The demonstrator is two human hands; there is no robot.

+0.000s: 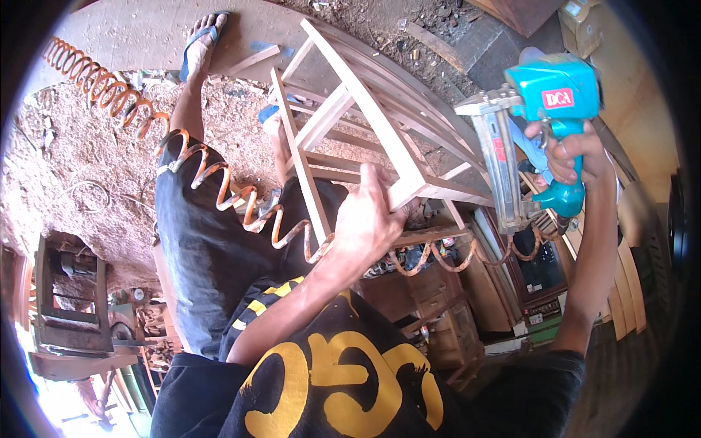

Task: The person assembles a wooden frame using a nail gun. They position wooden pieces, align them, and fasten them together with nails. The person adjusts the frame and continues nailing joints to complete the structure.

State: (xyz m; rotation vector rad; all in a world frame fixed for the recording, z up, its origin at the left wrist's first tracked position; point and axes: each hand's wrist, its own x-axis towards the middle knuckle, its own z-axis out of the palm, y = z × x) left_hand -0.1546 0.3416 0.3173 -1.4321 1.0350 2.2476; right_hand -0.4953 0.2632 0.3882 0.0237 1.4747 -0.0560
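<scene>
A cluttered workshop surrounds the work, its earthen floor (55, 164) strewn with shavings and offcuts. The left hand (365, 223) has its fingers (373, 177) curled over a pale, slatted wooden frame (363, 104), pinching it near a corner joint; the thumb is partly hidden. The right hand (573, 157) has its fingers wrapped around the handle of a teal and grey pneumatic nailer (533, 80), raised right of the frame, its metal nose facing it. Contact between tool and frame cannot be made out.

The frame itself slants across the lap, above the black trousers (204, 248). The step in hand appears to be steadying it while the nailer is held ready; driving a fastener from this pose would call for setting the nose squarely on a joint, clear of the left fingers.

An orange coiled hose (87, 73) loops from left of the frame to beneath it. Beyond the frame's upper left, a foot in a blue sandal (203, 44) rests on a grey board (139, 36). Right of the frame lie pale curved slats (628, 292); below it stands brown wooden furniture (434, 288); a cardboard box (582, 25) sits beyond its upper right.
</scene>
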